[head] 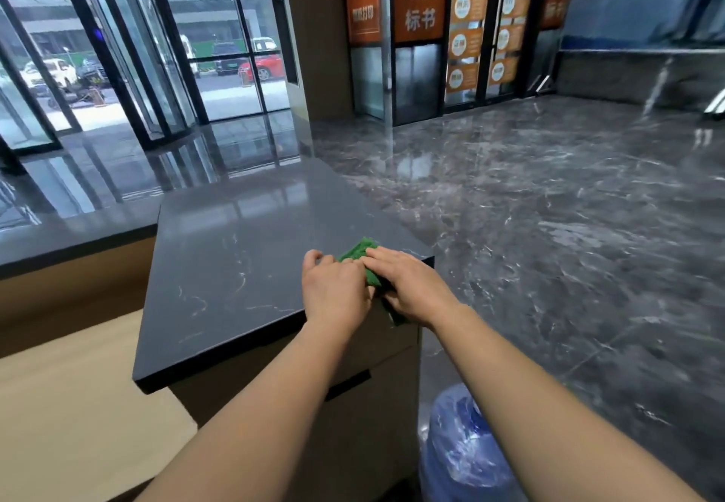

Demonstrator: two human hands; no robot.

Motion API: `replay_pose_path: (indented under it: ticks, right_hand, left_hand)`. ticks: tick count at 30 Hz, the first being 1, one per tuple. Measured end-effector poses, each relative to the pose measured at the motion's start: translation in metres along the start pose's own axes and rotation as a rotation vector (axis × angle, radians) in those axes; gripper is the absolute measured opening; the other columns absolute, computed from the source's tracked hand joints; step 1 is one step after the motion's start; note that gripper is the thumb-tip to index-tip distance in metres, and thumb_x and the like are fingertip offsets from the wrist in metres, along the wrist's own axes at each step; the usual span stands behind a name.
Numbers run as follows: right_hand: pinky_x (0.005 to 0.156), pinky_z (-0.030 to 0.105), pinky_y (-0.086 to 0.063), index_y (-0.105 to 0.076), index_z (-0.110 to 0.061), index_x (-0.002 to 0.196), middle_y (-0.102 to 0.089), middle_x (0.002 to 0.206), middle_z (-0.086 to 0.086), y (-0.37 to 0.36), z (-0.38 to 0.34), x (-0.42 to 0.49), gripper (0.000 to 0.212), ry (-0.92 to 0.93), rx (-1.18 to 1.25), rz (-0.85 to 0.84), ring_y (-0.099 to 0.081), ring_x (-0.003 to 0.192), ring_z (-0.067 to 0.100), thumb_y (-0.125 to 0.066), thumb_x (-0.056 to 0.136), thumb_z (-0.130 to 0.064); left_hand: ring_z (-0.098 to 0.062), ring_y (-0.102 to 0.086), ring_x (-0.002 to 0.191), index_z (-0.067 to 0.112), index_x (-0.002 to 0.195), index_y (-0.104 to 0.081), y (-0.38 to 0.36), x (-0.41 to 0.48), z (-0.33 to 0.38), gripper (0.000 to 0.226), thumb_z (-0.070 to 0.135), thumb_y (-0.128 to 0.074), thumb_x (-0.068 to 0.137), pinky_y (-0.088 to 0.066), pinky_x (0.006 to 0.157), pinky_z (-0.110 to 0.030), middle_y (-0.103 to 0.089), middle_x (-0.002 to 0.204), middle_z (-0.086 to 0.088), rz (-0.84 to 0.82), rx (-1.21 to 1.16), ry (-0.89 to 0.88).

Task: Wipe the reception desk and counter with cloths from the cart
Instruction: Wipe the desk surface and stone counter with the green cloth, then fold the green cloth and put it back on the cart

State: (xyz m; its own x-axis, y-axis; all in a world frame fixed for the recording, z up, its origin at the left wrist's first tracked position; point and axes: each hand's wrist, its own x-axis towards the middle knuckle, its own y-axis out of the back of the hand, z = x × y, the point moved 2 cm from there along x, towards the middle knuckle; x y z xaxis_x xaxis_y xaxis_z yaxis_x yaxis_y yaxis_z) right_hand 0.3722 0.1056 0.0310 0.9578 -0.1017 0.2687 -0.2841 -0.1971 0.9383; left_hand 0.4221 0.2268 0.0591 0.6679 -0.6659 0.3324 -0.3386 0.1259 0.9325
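On counter, perhaps one cloth

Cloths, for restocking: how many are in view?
1: a green cloth at the right edge of the desk top, under the left hand and right hand. Others may be hidden.

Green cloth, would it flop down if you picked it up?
Probably floppy: the green cloth lies bunched and wrinkled under the right hand, so it should droop. It likely slides easily, since the counter top looks smooth and glossy.
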Motion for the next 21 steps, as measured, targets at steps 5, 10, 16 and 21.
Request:
replay_pose_path:
  ticks: [5, 10, 16, 21]
  right_hand:
    - [0.119, 0.028, -0.018, -0.039, -0.022, 0.148, -0.032, 0.157, -0.002, 0.016, 0.045, -0.009, 0.064, -0.094, 0.005, 0.038, -0.025, 0.147, 0.015, -0.056, 0.089, -0.004]
    - [0.111, 0.033, -0.034, -0.041, -0.023, 0.147, -0.037, 0.155, -0.001, 0.027, 0.080, -0.019, 0.066, -0.236, 0.041, 0.067, -0.035, 0.141, 0.020, -0.051, 0.087, 0.002]
    - [0.112, 0.030, -0.030, -0.044, -0.018, 0.145, -0.044, 0.150, 0.001, 0.051, 0.117, -0.051, 0.061, -0.473, 0.057, 0.241, -0.039, 0.139, 0.021, -0.052, 0.088, 0.001]
    - [0.112, 0.033, -0.032, -0.050, -0.015, 0.141, -0.048, 0.147, 0.003, 0.074, 0.143, -0.087, 0.060, -0.633, 0.047, 0.346, -0.043, 0.136, 0.022, -0.055, 0.085, 0.004]
  left_hand:
    - [-0.023, -0.056, 0.107, 0.023, 0.106, -0.064, -0.006, 0.034, 0.042, 0.030, 0.044, -0.052, 0.090, -0.018, 0.110, -0.035, -0.069, 0.103, 0.000, 0.037, -0.048, -0.091]
    - [-0.023, -0.055, 0.106, 0.025, 0.103, -0.064, -0.014, 0.064, 0.077, 0.028, 0.046, -0.050, 0.088, -0.019, 0.108, -0.037, -0.068, 0.105, 0.003, 0.018, -0.135, -0.152]
    - [-0.018, -0.027, 0.143, 0.035, 0.134, -0.053, -0.016, 0.107, 0.108, 0.065, 0.049, -0.061, 0.071, -0.021, 0.115, -0.042, -0.037, 0.152, 0.002, -0.287, -0.698, -0.132]
    - [-0.021, -0.058, 0.091, 0.016, 0.105, -0.064, -0.004, 0.134, 0.146, 0.027, 0.034, -0.067, 0.085, -0.045, 0.081, -0.029, -0.062, 0.098, -0.003, -0.529, -1.297, 0.131]
